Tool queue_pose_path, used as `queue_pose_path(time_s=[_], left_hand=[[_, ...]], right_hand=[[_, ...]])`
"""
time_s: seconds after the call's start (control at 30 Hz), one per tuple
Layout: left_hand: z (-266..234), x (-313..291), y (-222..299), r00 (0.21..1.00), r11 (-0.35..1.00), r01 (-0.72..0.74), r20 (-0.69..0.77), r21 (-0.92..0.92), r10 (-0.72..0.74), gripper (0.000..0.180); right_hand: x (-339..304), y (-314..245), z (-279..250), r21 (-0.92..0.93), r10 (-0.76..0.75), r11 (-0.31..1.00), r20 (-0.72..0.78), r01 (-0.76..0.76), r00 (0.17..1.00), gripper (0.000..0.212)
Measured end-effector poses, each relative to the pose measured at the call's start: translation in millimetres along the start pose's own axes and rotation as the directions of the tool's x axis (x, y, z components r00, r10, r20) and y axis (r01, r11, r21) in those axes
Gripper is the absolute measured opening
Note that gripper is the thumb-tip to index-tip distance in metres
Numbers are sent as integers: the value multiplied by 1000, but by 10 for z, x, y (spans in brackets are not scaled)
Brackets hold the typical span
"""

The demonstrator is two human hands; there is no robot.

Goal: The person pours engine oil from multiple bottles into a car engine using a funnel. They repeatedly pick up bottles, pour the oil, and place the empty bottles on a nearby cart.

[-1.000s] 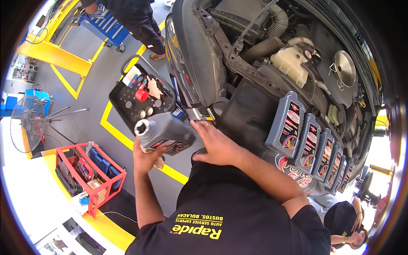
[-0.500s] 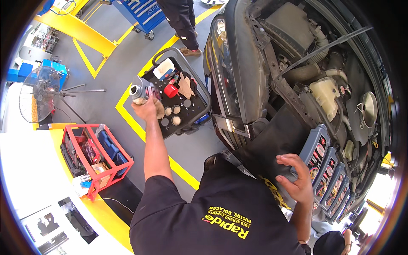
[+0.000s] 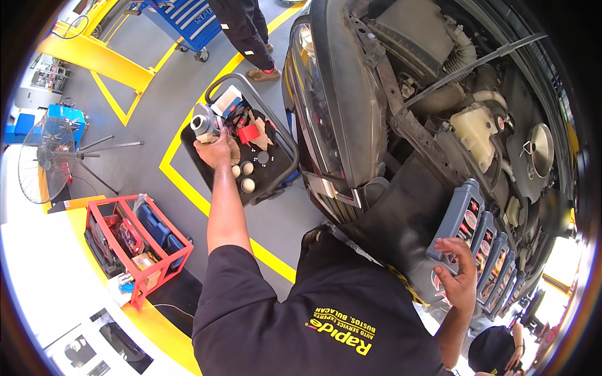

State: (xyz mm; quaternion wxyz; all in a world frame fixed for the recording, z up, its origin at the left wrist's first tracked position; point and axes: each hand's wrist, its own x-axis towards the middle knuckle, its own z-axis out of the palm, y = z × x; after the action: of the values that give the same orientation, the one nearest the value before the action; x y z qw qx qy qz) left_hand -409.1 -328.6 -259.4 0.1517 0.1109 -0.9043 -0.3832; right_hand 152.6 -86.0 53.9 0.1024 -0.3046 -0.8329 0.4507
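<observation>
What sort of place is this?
Most likely a car repair workshop: a car with its engine bay exposed, a blue wheeled tool chest with drawers, and a row of grey bottles beside the engine bay.

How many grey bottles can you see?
6: one grey bottle in the left hand, five grey bottles in a row by the right hand; more may be hidden.
</observation>
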Motion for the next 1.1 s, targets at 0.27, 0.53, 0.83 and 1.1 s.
queue_pose_path(time_s=[0.27,0.53,0.83,1.1], left_hand=[[-160,125,-446,997,999,32,-65,13,-31,92],[304,184,-816,993,948,-115,64,298,101,99],[-760,-581,-407,996,954,-65,32,-293,78,56],[-1393,-3002,1929,583,361,269,449,-893,677,73]], right_hand=[[-201,93,-110,42,13,999,-98,-9,995,45],[-467,179,-366,-107,22,993,-208,-45,978,44],[-411,269,-472,-77,260,928,-564,-364,784,47],[422,252,88,-509,528,522,-436,-684,728,111]])
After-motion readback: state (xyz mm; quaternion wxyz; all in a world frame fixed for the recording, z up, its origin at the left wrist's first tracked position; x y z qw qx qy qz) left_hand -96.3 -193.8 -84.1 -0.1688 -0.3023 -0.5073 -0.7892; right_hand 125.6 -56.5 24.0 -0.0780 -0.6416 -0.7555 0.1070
